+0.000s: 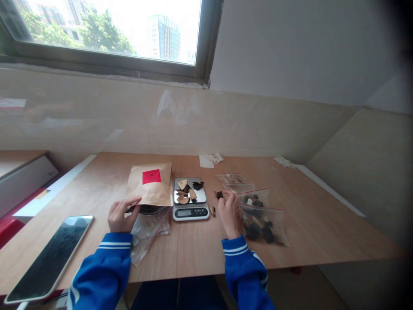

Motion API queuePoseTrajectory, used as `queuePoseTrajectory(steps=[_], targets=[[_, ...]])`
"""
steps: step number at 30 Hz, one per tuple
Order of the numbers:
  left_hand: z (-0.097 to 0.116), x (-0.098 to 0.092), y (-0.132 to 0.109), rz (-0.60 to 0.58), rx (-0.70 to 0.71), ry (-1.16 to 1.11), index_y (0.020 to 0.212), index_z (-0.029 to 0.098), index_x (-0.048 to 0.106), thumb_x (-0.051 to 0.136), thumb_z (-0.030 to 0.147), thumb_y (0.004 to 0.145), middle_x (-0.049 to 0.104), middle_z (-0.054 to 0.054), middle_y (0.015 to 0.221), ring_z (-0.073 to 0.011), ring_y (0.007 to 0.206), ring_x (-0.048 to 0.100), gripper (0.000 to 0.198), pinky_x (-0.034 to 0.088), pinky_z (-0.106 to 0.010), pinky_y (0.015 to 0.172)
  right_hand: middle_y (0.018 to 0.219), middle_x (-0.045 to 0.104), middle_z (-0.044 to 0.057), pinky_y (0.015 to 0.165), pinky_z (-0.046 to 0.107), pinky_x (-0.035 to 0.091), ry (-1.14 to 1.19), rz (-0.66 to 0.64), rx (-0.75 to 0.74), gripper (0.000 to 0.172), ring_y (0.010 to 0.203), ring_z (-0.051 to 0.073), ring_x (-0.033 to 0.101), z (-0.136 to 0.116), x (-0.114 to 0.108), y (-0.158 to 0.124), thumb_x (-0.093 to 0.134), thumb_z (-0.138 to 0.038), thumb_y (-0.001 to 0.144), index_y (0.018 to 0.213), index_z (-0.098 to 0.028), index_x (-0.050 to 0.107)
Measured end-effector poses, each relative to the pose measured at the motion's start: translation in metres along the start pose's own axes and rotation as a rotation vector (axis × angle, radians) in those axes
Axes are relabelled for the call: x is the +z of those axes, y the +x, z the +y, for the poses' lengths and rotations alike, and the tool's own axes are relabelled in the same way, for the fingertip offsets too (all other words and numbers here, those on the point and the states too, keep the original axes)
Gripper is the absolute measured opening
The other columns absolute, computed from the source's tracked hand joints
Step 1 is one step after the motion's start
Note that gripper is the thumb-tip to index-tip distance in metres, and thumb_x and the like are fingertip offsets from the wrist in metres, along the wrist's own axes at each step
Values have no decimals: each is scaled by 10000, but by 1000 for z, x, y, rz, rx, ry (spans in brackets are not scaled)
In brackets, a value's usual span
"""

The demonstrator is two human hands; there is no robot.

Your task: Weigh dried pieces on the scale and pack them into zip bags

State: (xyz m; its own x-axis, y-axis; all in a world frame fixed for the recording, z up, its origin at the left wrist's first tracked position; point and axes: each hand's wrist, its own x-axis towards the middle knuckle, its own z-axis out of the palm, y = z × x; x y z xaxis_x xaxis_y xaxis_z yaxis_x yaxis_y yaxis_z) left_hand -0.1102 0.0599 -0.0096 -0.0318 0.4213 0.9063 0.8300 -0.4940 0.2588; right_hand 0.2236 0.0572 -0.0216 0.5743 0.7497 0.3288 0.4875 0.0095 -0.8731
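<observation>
My left hand is closed at the near edge of a brown paper bag with a red label, thumb and finger pinching that edge. Under the bag a black rim shows in part; what it belongs to is hidden. A kitchen scale stands just right of the bag, with several dried peel-like pieces on its metal plate. To the right of the scale, my right hand pinches a small dark dried piece between its fingertips. Another small dried piece lies on the table between scale and hand.
Clear zip bags with dark dried pieces lie right of my right hand, smaller zip bags behind. Crumpled clear bags lie by my left wrist. A large phone rests at the left. Tissue lies near the wall.
</observation>
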Motion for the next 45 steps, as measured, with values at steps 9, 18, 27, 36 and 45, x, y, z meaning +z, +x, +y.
queuePoseTrajectory(steps=[9, 18, 27, 36, 45], targets=[[4, 0, 2, 4, -45, -5, 852, 212, 685, 647, 221, 768, 716, -31, 791, -154, 646, 575, 92, 501, -296, 647, 830, 567, 18, 680, 332, 529, 479, -236, 94, 308, 764, 174, 615, -8, 22, 12, 467, -197, 670, 973, -215, 420], [2, 0, 1, -22, -49, 1, 865, 218, 683, 645, 217, 764, 716, -28, 808, -155, 663, 584, 108, 500, -287, 635, 880, 615, 41, 801, 359, 504, 510, -334, -4, 364, 824, 174, 621, -8, 40, 15, 667, -317, 675, 937, -205, 441], [-1, 0, 0, -19, 5, 9, 892, 214, 680, 664, 180, 746, 713, -26, 803, -150, 668, 583, 151, 500, -268, 620, 949, 600, 73, 913, 381, 395, 51, -203, -335, 156, 975, 207, 532, -3, 35, 15, 507, -306, 836, 861, -196, 616], [-6, 1, -2, -54, -18, 10, 908, 221, 679, 659, 199, 754, 712, -22, 813, -149, 673, 586, 158, 508, -277, 641, 954, 577, 89, 871, 386, 438, 9, -111, -314, 246, 938, 212, 542, 33, -3, 34, 364, -161, 823, 908, -182, 594], [-9, 2, -4, -37, 3, 38, 916, 224, 687, 679, 185, 732, 718, -19, 815, -148, 659, 590, 188, 515, -278, 644, 1072, 614, 106, 960, 451, 381, -197, -245, -423, 306, 1076, 249, 490, 48, 3, 26, 467, -168, 798, 1082, -177, 580]])
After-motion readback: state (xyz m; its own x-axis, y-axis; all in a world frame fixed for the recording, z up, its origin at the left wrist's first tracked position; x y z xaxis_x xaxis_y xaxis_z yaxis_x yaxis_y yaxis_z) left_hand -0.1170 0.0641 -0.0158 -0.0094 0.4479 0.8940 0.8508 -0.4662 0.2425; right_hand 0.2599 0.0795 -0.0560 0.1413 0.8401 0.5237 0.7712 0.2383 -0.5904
